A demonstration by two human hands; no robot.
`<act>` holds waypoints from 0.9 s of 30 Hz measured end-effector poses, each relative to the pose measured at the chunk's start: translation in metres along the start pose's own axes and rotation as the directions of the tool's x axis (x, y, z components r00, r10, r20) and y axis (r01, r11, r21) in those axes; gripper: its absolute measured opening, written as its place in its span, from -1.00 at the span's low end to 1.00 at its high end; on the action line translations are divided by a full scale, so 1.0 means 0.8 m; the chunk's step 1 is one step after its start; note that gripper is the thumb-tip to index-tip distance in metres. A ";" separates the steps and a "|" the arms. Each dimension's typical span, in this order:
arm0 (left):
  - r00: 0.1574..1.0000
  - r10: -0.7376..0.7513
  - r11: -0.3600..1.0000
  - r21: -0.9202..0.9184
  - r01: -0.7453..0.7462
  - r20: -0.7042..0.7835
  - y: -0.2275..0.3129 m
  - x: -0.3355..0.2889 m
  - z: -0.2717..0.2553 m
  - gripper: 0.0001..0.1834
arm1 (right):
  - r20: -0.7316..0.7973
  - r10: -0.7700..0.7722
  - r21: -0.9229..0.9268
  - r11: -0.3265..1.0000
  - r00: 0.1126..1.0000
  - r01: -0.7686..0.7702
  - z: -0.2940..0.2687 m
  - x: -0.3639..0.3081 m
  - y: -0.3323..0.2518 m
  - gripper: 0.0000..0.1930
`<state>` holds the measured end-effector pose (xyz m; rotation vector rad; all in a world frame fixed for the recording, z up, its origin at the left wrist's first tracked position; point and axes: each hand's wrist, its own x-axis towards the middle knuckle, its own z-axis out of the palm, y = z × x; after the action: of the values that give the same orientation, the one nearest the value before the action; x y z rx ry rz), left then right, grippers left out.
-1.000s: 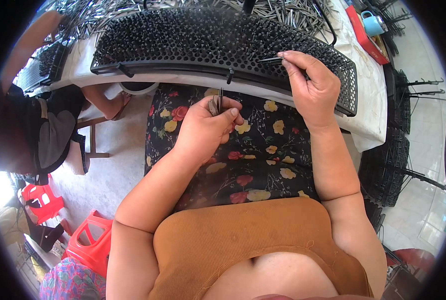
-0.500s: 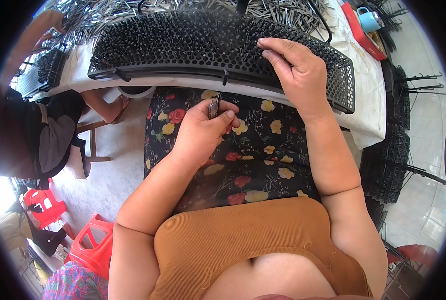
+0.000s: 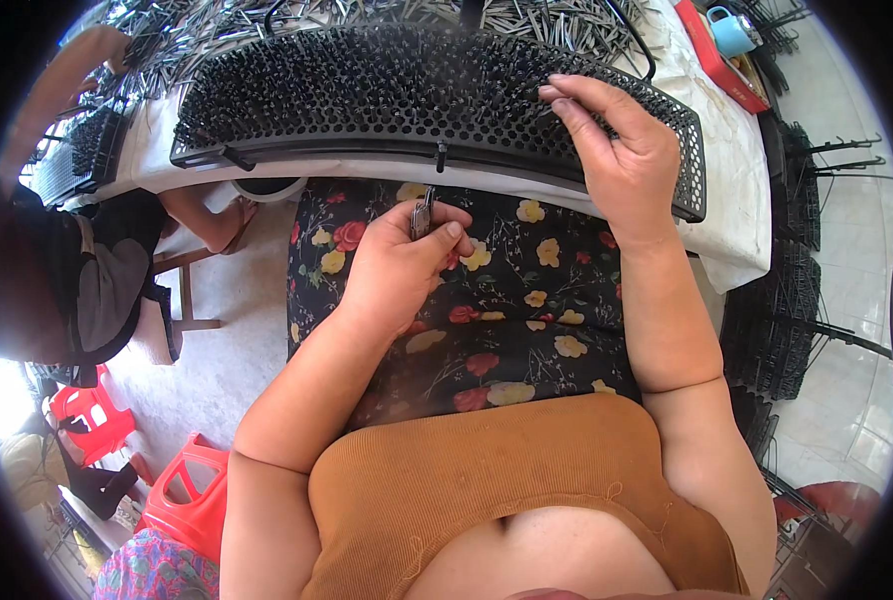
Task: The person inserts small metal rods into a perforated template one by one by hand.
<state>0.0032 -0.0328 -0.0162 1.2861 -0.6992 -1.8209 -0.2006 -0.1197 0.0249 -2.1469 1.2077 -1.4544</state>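
A long black perforated rack (image 3: 689,180) lies across the table edge in front of me. Thin dark upright pieces (image 3: 367,85) fill most of its holes, while the holes at its right end stand bare. My right hand (image 3: 632,165) hovers over the rack's right part, thumb and fingers brought together in a pinch. Anything between those fingertips is too small to make out. Low over my lap, my left hand (image 3: 402,255) is closed around a small bunch of slim metallic pieces (image 3: 422,217), whose ends poke up between thumb and fingers.
Loose thin metal strips (image 3: 567,25) are heaped behind the rack on the white-covered table (image 3: 732,235). A red box (image 3: 717,60) with a light-blue mug (image 3: 733,34) stands at the far right. Black racks (image 3: 777,320) stack beside the table. Another person (image 3: 97,260) sits at left, near red stools (image 3: 192,495).
My right hand has shifted to the right along the rack. My left hand stays over my lap with the metallic pieces. The view has moved slightly.
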 end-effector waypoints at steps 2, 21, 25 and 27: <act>0.999 -0.005 1.000 -0.010 0.006 0.047 0.000 -0.001 -0.004 -0.89 | 0.025 0.003 -0.029 1.000 1.000 -0.002 0.004 -0.004 0.006 -0.82; 0.977 -0.001 0.982 -0.184 0.041 0.212 0.000 -0.007 -0.005 -0.85 | 0.152 -0.219 -0.212 0.945 0.964 0.248 0.011 -0.014 -0.004 -0.82; 0.919 0.062 0.954 -0.292 0.060 0.390 -0.008 -0.011 -0.006 -0.80 | 0.562 0.435 0.283 0.698 0.704 -0.658 0.013 -0.043 -0.071 -0.82; 0.908 0.066 0.953 -0.295 0.065 0.413 -0.011 -0.011 -0.005 -0.75 | 0.623 0.272 0.360 0.733 0.734 -0.577 0.021 -0.055 -0.064 -0.77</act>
<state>0.0063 -0.0206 -0.0198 0.6964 -0.6078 -2.1343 -0.1680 -0.0582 0.0218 -1.5541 0.8726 -0.7636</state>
